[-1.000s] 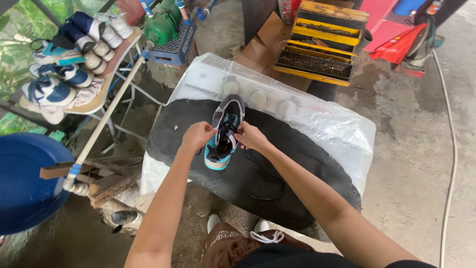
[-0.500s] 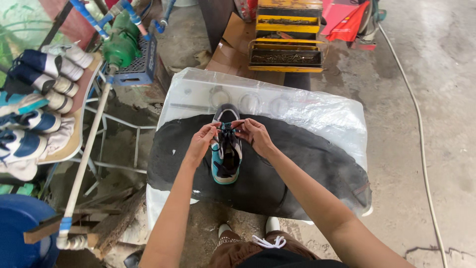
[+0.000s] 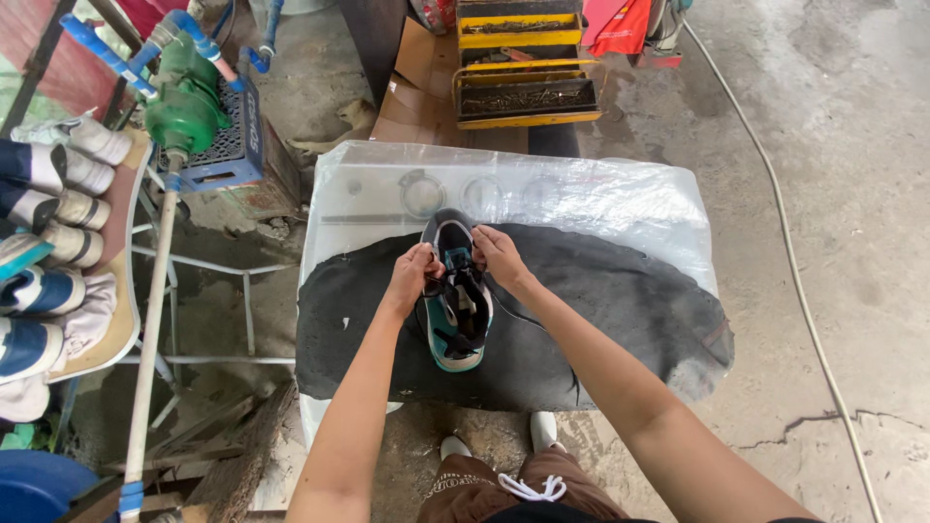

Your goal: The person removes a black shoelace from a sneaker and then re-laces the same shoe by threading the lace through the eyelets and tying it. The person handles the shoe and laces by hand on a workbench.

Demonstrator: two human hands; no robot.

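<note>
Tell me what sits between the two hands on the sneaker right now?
In the head view, the left hand and right hand flank the sneaker's laced throat; only its black laces lie between them.

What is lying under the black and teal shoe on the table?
The shoe rests on a dark mat, which lies over clear plastic sheet. The table surface beneath is covered, so it cannot be seen.

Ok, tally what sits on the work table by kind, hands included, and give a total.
Sneaker, black and teal: 1
Black mat: 1
Clear plastic sheet: 1
Hands at the laces: 2, left hand and right hand
Total: 5
</note>
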